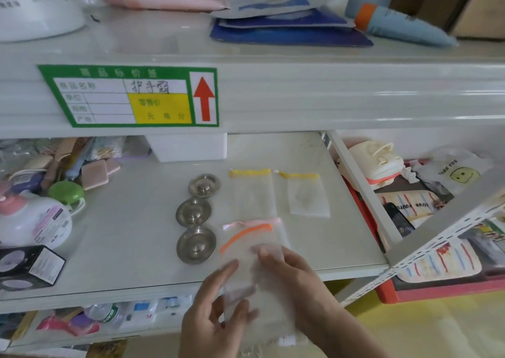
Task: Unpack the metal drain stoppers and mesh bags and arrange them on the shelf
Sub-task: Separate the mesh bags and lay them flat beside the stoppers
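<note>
Three round metal drain stoppers lie in a column on the white shelf: the far one, the middle one, the near one. Two mesh bags with yellow drawstring tops lie flat to their right, one beside the other. At the shelf's front edge my left hand and my right hand together hold an orange-topped mesh bag with a pink-topped one under it, plus clear plastic wrapping. My right thumb presses on the mesh.
Left on the shelf stand a white-pink bottle, a green round case, pink sponges and a black box. A white box sits at the back. A red crate of goods is to the right.
</note>
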A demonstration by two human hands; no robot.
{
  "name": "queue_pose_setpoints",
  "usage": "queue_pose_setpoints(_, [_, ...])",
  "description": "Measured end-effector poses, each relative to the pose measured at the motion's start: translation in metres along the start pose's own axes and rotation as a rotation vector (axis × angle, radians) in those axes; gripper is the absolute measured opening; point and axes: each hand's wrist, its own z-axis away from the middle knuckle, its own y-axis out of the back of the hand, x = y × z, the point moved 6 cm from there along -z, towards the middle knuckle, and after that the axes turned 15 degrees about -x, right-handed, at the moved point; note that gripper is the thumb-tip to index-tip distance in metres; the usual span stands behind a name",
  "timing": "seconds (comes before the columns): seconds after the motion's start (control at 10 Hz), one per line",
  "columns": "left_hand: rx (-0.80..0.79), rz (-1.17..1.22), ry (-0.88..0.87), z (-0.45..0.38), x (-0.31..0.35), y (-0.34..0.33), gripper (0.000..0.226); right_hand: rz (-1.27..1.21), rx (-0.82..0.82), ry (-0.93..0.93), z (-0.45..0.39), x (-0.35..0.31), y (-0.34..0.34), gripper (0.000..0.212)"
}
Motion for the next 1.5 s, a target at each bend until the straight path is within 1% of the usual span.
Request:
queue_pose_setpoints(0.1, [-0.036, -0.026, 0.103, 0.001, -0.012, -0.014, 0.05, 0.158, 0.156, 0.026, 0.009, -0.016, 0.031, 0.029])
queue_pose_setpoints(0.2, [-0.062, -0.02, 0.198, 0.004, -0.023, -0.019, 0.039, 0.461, 0.335, 0.002, 0.015, -0.04, 0.068, 0.013])
queue_pose_setpoints(0.3, [-0.087, -0.034, 0.251, 0.007, -0.031, -0.02, 0.037, 0.622, 0.416, -0.006, 0.01, -0.059, 0.096, 0.01])
queue_pose_setpoints(0.4, [-0.089, -0.057, 0.258, 0.007, -0.034, -0.022, 0.039, 0.656, 0.396, 0.019, -0.004, -0.073, 0.104, 0.009])
queue_pose_setpoints(0.5, [-0.083, -0.093, 0.248, 0.007, -0.034, -0.022, 0.039, 0.654, 0.471, 0.017, -0.01, -0.077, 0.123, 0.007])
queue_pose_setpoints(0.6, [-0.08, -0.128, 0.235, 0.007, -0.032, -0.019, 0.039, 0.799, 0.603, -0.074, -0.006, -0.067, 0.152, 0.018])
queue_pose_setpoints(0.7, [-0.06, -0.161, 0.234, 0.006, -0.031, -0.015, 0.042, 0.995, 0.67, -0.175, -0.002, -0.061, 0.162, 0.02])
queue_pose_setpoints(0.8, [-0.044, -0.188, 0.237, 0.004, -0.032, -0.009, 0.043, 1.353, 0.762, -0.291, 0.004, -0.067, 0.152, 0.04])
queue_pose_setpoints(0.9, [-0.028, -0.251, 0.205, 0.002, -0.033, 0.003, 0.039, 1.539, 0.808, -0.228, 0.003, -0.079, 0.134, 0.063])
queue_pose_setpoints(1.0, [0.006, -0.3, 0.177, -0.001, -0.028, 0.018, 0.037, 1.555, 0.737, 0.031, -0.013, -0.094, 0.098, 0.043])
queue_pose_setpoints(1.1, [0.061, -0.306, 0.16, -0.003, -0.031, 0.035, 0.041, 1.563, 0.586, 0.235, -0.059, -0.101, 0.051, 0.025])
queue_pose_setpoints(1.2, [0.099, -0.329, 0.159, 0.003, -0.035, 0.052, 0.043, 1.594, 0.401, 0.265, -0.126, -0.091, 0.015, 0.023])
queue_pose_setpoints(1.3, [0.167, -0.328, 0.143, 0.019, -0.046, 0.068, 0.032, 1.625, 0.241, 0.158, -0.19, -0.076, -0.01, 0.029])
queue_pose_setpoints(1.4, [0.179, -0.206, 0.243, 0.04, -0.076, 0.096, 0.036, 1.648, 0.171, 0.138, -0.232, -0.069, -0.029, 0.029])
queue_pose_setpoints(1.5, [0.204, -0.385, 0.254, 0.068, -0.183, 0.156, 0.035, 1.703, 0.193, 0.074, -0.258, -0.063, -0.03, 0.027])
